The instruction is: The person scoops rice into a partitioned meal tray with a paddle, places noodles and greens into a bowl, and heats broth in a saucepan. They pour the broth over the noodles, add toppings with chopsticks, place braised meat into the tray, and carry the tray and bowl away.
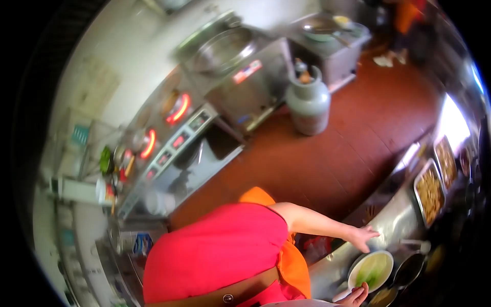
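My left hand [363, 238] reaches out over the metal counter, its fingers stretched and apart, with nothing in it. Just below it stands a white bowl [353, 278] with something green [376, 276] inside, perhaps chopped greens. At the bottom edge of the view, my right hand [355, 297] is at the bowl's near rim. Its fingers are drawn together close to the green pieces; what they pinch, if anything, I cannot make out. A dark round pan or bowl [409, 269] sits beside the white bowl, and another round container [384, 297] is partly cut off below.
Metal trays of light brown food [429, 193] lie farther along the counter [399, 217]. Behind are a stove with red glowing lights [179, 109], a large pot [225, 49] and a grey gas cylinder [308, 105] on the red tiled floor. Another person [404, 25] stands far off.
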`<move>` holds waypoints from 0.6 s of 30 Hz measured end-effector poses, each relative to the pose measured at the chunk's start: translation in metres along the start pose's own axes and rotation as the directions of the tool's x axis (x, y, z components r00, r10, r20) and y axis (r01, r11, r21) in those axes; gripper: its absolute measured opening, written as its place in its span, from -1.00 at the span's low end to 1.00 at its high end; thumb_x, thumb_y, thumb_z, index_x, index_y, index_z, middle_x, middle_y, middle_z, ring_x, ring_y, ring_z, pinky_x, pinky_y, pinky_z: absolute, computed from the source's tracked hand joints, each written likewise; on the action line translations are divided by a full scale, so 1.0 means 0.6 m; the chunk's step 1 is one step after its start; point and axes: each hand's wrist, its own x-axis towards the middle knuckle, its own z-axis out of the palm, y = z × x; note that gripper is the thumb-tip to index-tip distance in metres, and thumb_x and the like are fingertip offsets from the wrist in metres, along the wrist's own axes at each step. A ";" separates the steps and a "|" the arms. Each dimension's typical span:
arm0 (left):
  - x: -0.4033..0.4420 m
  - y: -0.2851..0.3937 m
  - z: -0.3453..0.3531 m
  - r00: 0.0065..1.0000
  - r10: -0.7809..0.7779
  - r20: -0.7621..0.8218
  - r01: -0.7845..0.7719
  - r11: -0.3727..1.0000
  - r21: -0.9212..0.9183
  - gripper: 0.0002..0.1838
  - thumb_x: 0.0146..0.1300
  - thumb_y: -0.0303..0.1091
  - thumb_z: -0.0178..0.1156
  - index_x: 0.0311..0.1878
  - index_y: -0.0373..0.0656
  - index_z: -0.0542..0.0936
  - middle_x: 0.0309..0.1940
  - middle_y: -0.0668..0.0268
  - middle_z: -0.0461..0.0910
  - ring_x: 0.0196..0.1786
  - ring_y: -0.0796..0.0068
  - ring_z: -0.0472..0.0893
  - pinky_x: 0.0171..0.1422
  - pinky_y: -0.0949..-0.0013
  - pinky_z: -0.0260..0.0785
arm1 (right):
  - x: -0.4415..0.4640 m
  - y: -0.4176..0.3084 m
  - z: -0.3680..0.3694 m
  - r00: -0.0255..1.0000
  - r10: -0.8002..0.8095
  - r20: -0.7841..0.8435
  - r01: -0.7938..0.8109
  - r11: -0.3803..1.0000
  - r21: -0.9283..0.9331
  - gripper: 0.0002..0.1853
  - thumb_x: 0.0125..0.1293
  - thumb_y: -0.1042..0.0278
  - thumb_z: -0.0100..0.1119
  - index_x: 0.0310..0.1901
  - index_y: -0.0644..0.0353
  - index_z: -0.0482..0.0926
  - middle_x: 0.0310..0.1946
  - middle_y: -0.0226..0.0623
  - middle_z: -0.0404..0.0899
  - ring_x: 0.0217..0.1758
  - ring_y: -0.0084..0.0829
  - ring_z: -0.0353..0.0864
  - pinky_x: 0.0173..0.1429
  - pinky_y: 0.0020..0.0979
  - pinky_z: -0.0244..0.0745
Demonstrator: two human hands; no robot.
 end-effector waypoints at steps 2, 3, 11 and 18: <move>-0.096 0.017 -0.074 0.992 -0.046 0.115 0.047 0.999 -0.002 -0.29 0.05 -0.13 0.24 0.27 -0.24 0.33 0.01 -0.03 0.44 0.13 0.07 0.42 0.25 0.26 0.28 | 0.030 -0.002 0.006 0.973 -0.079 0.215 0.103 0.990 -0.101 -0.77 0.34 0.42 0.04 -0.07 0.33 0.60 -0.19 -0.10 0.60 -0.16 -0.30 0.53 -0.01 -0.35 0.45; -0.139 -0.049 -0.118 0.995 -0.061 0.082 0.064 0.997 -0.039 -0.40 0.10 -0.14 0.22 0.19 -0.23 0.42 -0.11 0.03 0.56 0.03 0.14 0.52 0.17 0.27 0.36 | 0.063 -0.020 0.046 0.919 -0.151 0.365 0.196 0.977 -0.089 -0.76 0.36 0.40 0.03 -0.05 0.33 0.59 -0.17 -0.10 0.60 -0.13 -0.29 0.54 0.02 -0.36 0.45; -0.817 -0.288 -0.237 0.150 -0.729 -0.668 -0.017 0.674 -0.739 -0.52 0.27 -0.18 0.19 0.20 -0.17 0.40 -0.06 0.24 0.55 -0.08 0.40 0.55 0.00 0.32 0.47 | -0.015 -0.150 0.327 0.174 -0.670 0.721 0.899 0.408 0.162 -0.75 0.35 0.36 0.08 -0.02 0.29 0.58 -0.11 -0.03 0.61 -0.06 -0.14 0.62 0.01 -0.27 0.54; -1.161 -0.442 -0.019 -0.216 -0.784 -0.582 -0.655 0.558 -0.509 -0.77 0.25 -0.24 0.21 -0.07 -0.04 0.48 -0.32 0.41 0.52 -0.31 0.55 0.56 -0.17 0.39 0.50 | -0.286 -0.141 0.590 -0.262 -0.475 0.840 0.734 0.467 0.493 -0.82 0.27 0.50 0.07 -0.13 0.32 0.57 -0.29 -0.32 0.58 -0.25 -0.53 0.53 -0.19 -0.47 0.46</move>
